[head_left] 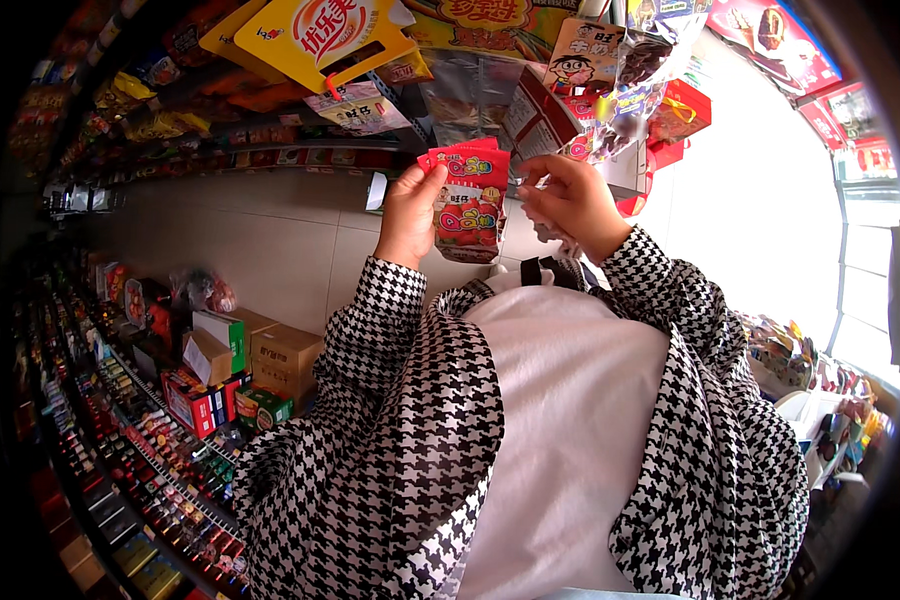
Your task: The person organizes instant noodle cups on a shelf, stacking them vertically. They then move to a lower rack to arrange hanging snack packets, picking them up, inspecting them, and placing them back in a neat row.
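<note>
In front of my chest my left hand (406, 220) is closed on a small stack of red candy packets (470, 215), with the thumb across their left edge. The packets hang upright, fanned a little at the top, and bear pictures of strawberries. Just right of them my right hand (582, 205) is raised, its fingers curled and pinched together. A crumpled greyish strip (553, 235) shows below those fingers; what it is cannot be made out. A small gap lies between the right fingertips and the packets.
Ahead stands a snack display with a yellow carton (315, 45), a beige character pack (582, 60) and a red gift box (680, 110). Shelves of goods (140, 440) curve along the left. Cardboard boxes (282, 355) sit on the tiled floor (270, 250). Bright light enters at right.
</note>
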Available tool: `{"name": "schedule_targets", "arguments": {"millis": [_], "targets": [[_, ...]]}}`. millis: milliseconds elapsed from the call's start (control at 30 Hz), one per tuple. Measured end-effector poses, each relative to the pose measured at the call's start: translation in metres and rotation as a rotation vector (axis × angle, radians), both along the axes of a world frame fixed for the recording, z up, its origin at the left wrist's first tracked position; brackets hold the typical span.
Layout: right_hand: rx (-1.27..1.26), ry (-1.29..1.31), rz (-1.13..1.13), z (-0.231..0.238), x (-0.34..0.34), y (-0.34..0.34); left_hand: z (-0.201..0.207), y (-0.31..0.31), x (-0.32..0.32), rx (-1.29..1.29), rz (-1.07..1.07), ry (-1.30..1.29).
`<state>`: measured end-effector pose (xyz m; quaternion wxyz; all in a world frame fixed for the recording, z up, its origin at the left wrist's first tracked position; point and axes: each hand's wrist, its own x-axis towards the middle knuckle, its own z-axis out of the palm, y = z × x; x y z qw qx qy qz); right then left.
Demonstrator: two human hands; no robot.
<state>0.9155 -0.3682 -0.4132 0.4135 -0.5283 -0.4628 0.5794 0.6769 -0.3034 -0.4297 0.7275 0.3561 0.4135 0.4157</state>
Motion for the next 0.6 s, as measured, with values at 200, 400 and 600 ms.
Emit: {"name": "schedule_targets", "arguments": {"millis": [200,400,600], "targets": [[-0.012,-0.02,-0.155,0.003,-0.014,0.008,0.006,0.001,0.015,0.032,-0.021,0.03],[-0.075,0.081,-0.23,-0.004,-0.02,0.005,0.003,-0.001,0.026,-0.029,-0.002,0.025],[-0.156,0.089,-0.23,0.001,-0.017,0.001,0.003,-0.005,0.028,-0.094,0.016,-0.035]]}}
